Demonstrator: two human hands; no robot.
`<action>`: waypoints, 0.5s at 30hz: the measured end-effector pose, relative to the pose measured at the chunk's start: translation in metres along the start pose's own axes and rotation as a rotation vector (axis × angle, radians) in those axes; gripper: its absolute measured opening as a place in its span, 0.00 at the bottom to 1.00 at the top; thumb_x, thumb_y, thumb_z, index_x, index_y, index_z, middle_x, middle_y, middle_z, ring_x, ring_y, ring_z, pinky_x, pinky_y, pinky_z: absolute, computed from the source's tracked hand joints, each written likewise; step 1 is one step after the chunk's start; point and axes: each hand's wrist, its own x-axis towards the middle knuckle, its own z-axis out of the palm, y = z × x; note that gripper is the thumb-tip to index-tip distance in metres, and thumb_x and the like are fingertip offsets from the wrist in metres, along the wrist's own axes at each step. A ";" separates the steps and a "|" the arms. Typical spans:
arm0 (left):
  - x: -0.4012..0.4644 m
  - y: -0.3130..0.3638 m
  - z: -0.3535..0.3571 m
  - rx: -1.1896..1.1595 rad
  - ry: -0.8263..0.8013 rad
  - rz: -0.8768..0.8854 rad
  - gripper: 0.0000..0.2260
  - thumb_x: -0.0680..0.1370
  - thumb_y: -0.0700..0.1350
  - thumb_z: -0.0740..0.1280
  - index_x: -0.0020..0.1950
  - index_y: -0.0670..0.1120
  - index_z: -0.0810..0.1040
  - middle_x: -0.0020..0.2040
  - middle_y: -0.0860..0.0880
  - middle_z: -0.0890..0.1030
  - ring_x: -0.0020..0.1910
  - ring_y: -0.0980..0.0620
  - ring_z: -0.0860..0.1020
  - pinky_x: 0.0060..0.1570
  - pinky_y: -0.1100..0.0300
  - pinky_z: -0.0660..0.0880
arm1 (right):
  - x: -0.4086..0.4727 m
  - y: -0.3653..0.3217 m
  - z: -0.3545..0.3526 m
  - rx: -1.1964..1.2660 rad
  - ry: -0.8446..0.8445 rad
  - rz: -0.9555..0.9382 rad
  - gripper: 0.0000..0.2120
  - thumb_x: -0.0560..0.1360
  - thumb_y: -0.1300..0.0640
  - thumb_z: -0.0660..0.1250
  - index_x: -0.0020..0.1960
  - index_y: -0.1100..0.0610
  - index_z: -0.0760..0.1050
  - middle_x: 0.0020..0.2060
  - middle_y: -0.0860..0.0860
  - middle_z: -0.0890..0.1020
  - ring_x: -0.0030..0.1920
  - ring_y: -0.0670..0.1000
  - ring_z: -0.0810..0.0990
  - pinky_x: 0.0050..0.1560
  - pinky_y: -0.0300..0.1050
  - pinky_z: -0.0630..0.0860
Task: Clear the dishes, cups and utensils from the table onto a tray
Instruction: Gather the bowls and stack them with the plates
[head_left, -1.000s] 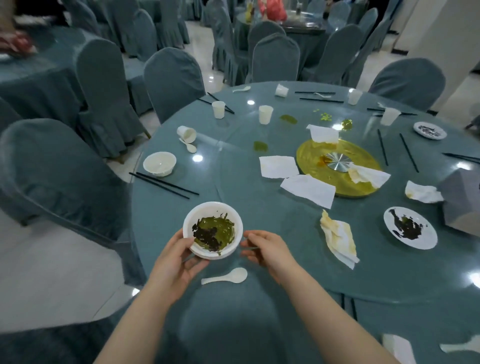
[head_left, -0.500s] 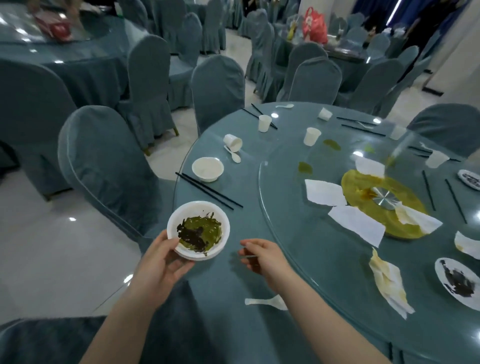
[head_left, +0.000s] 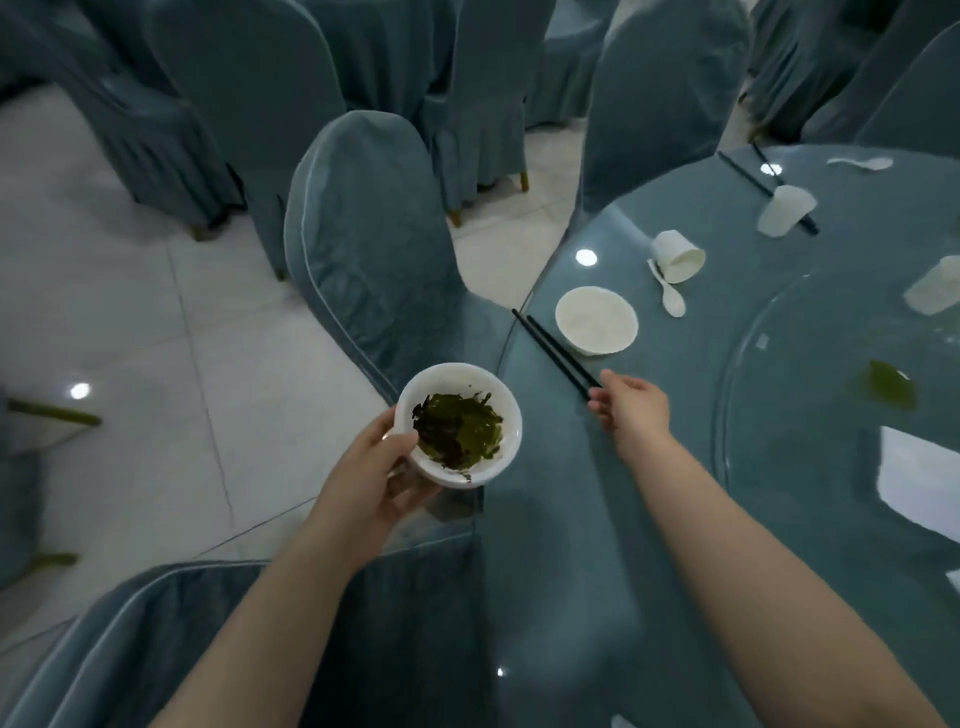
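— Head view: what changed?
— I've carried the white bowl of green leftovers (head_left: 460, 425), cupped in my left hand (head_left: 382, 480), off the table edge; my right hand (head_left: 628, 408) now reaches eleven o'clock, fingers closing on the black chopsticks (head_left: 553, 353).
— Tray?
— Unseen.

Dim, cool, blue-tinted lighting from overhead. Small round glare spots on the glass tabletop (head_left: 675, 467) and the floor tiles (head_left: 130, 322). Shadows soft. Wide-angle distortion bends chairs (head_left: 363, 249) at the frame edges. Slight motion blur; far cups (head_left: 784, 210) soft.
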 end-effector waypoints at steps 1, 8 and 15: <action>0.002 0.002 -0.005 0.008 0.013 -0.002 0.13 0.79 0.40 0.62 0.61 0.52 0.78 0.55 0.46 0.81 0.53 0.45 0.81 0.42 0.54 0.81 | 0.012 -0.005 0.007 0.033 0.026 0.014 0.19 0.77 0.53 0.66 0.62 0.65 0.71 0.36 0.55 0.81 0.28 0.48 0.77 0.23 0.36 0.70; 0.007 0.013 -0.034 0.038 0.046 -0.011 0.13 0.79 0.41 0.64 0.59 0.55 0.79 0.53 0.49 0.83 0.49 0.48 0.83 0.42 0.55 0.80 | 0.053 -0.023 0.042 0.246 0.190 0.145 0.07 0.77 0.58 0.63 0.48 0.61 0.68 0.32 0.56 0.79 0.23 0.49 0.80 0.21 0.37 0.71; -0.005 0.007 -0.055 0.018 0.069 0.000 0.14 0.79 0.40 0.64 0.60 0.54 0.78 0.55 0.47 0.82 0.49 0.46 0.83 0.43 0.53 0.81 | 0.031 -0.022 0.047 0.195 0.157 0.079 0.06 0.74 0.68 0.58 0.48 0.60 0.70 0.37 0.53 0.78 0.25 0.49 0.81 0.22 0.37 0.72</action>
